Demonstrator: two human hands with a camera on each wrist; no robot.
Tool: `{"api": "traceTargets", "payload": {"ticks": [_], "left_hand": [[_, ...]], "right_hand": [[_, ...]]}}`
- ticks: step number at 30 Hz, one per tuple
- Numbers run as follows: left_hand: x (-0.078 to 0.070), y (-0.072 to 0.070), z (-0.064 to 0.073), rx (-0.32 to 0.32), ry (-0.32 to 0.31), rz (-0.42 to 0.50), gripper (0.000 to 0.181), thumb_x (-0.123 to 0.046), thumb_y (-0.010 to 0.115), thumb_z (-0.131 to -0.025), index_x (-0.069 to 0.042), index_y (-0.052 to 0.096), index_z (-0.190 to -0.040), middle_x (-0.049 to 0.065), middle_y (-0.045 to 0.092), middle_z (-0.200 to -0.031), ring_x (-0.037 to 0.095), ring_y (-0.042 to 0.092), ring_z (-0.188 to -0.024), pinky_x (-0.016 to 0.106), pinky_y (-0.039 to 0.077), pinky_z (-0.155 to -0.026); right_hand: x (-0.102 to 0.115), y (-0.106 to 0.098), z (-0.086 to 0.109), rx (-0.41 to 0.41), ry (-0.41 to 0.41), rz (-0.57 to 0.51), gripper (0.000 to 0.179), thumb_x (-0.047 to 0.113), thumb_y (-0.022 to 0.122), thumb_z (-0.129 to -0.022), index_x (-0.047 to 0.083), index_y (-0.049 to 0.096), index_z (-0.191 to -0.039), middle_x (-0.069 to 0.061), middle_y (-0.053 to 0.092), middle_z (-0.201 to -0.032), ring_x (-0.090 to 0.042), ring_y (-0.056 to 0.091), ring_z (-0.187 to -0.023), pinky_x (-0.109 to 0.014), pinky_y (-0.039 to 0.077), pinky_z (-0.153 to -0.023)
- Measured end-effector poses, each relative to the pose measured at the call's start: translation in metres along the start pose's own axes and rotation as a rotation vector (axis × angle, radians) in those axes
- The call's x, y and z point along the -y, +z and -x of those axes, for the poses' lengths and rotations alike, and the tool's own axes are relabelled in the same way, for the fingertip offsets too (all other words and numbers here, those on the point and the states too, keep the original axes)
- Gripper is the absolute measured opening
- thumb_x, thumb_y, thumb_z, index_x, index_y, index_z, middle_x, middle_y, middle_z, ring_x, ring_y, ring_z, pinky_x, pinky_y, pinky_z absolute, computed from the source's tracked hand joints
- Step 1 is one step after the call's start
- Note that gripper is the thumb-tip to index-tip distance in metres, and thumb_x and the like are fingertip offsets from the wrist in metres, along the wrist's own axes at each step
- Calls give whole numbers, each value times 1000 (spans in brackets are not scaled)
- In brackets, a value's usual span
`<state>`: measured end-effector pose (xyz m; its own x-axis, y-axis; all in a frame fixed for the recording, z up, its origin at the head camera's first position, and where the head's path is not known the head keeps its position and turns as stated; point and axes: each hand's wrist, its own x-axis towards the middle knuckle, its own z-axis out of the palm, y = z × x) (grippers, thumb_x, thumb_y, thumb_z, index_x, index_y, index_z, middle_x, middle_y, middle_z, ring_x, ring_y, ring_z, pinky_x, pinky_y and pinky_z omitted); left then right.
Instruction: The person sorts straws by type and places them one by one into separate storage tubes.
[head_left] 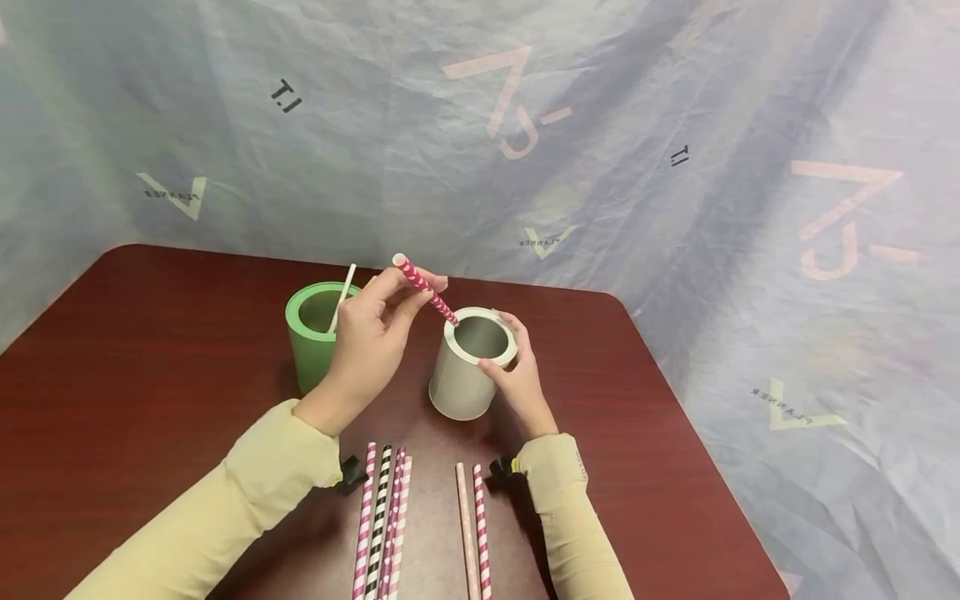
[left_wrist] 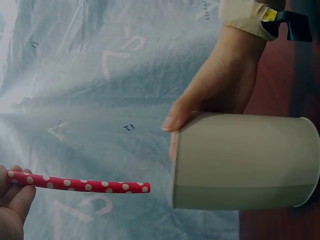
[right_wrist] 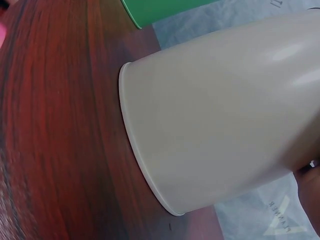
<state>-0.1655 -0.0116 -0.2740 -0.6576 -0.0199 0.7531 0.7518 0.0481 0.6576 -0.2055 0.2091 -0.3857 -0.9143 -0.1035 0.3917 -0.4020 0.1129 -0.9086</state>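
My left hand [head_left: 371, 325] pinches a red paper straw [head_left: 427, 288] with white dots between thumb and fingers, and it slants down toward the off-white canister [head_left: 460, 383]. In the left wrist view a gap separates the straw's [left_wrist: 82, 185] lower end from the canister's [left_wrist: 240, 160] rim. My right hand [head_left: 517, 367] grips that canister at its rim, thumb on the near side and fingers on the far side. It stands upright on the table. A green canister [head_left: 306, 354], partly behind my left hand, holds a white straw [head_left: 343, 293].
Several striped and patterned straws [head_left: 380, 517] lie side by side near the table's front, left of centre. Two pink straws, one striped [head_left: 481, 517], lie nearer my right sleeve. Behind the dark red table [head_left: 187, 358] hangs a printed grey sheet [head_left: 375, 125].
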Motion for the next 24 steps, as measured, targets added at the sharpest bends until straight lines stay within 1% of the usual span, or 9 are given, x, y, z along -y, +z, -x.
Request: {"api": "traceTargets", "payload": {"ticks": [3, 6, 8, 10, 15, 18, 20, 22, 24], "left_hand": [[10, 2, 2, 7, -26, 12, 14, 3, 63, -88, 5, 66, -102, 16, 73, -100, 20, 70, -97, 21, 53, -89], [18, 6, 3, 25, -41, -1, 14, 1, 63, -89, 4, 66, -103, 15, 73, -101, 21, 70, -98, 21, 53, -89], [24, 10, 3, 41, -52, -20, 14, -1, 63, -90, 2, 66, -103, 14, 74, -101, 21, 71, -98, 21, 53, -88], [30, 15, 3, 58, -75, -35, 14, -4, 63, -90, 0, 67, -103, 12, 74, -101, 20, 71, -99, 21, 53, -89], [44, 28, 4, 106, -128, -23, 14, -5, 63, -91, 0, 67, -103, 13, 74, -102, 20, 71, -101, 24, 53, -90], [53, 35, 5, 138, -143, -26, 15, -3, 64, -90, 0, 67, -104, 13, 74, -103, 21, 70, -102, 25, 53, -91], [58, 39, 6, 159, -150, -40, 16, -2, 64, -90, 0, 67, -105, 13, 74, -104, 21, 70, -102, 25, 53, -91], [62, 42, 6, 177, -162, -54, 17, -2, 64, -89, 0, 67, -106, 13, 74, -104, 21, 70, -103, 26, 53, -92], [66, 44, 6, 191, -176, -70, 17, -2, 64, -90, -1, 66, -106, 13, 74, -105, 21, 70, -103, 27, 53, -92]], "right_hand": [[9, 6, 2, 20, -2, -2, 78, 9, 73, -80, -5, 30, -144, -21, 37, -151, -24, 41, -130, -25, 39, -101], [15, 10, 4, 26, -11, -2, 82, 18, 76, -81, -7, 30, -144, -22, 37, -150, -22, 42, -129, -25, 40, -101], [15, 10, 4, 19, -19, 4, 84, 22, 77, -81, -7, 30, -143, -23, 37, -150, -20, 43, -129, -23, 40, -101], [16, 9, 4, 8, -24, 12, 85, 26, 78, -80, -6, 31, -143, -22, 38, -149, -18, 44, -128, -22, 40, -101], [17, 6, 3, -3, -18, 4, 82, 20, 77, -80, -5, 31, -143, -22, 39, -149, -19, 43, -128, -22, 39, -101], [8, 2, 1, -4, -10, -6, 80, 12, 76, -80, -5, 31, -144, -22, 38, -149, -22, 42, -129, -23, 40, -101], [1, 0, -1, -3, -3, -9, 81, 11, 76, -80, -2, 30, -145, -21, 38, -150, -23, 42, -129, -23, 41, -101], [-6, -2, -2, -2, -1, -4, 81, 14, 77, -80, 1, 31, -146, -19, 38, -150, -25, 41, -129, -25, 41, -101], [-9, -3, -3, 0, -8, -3, 84, 23, 79, -80, 3, 31, -146, -17, 38, -150, -29, 40, -131, -31, 41, -103]]}}
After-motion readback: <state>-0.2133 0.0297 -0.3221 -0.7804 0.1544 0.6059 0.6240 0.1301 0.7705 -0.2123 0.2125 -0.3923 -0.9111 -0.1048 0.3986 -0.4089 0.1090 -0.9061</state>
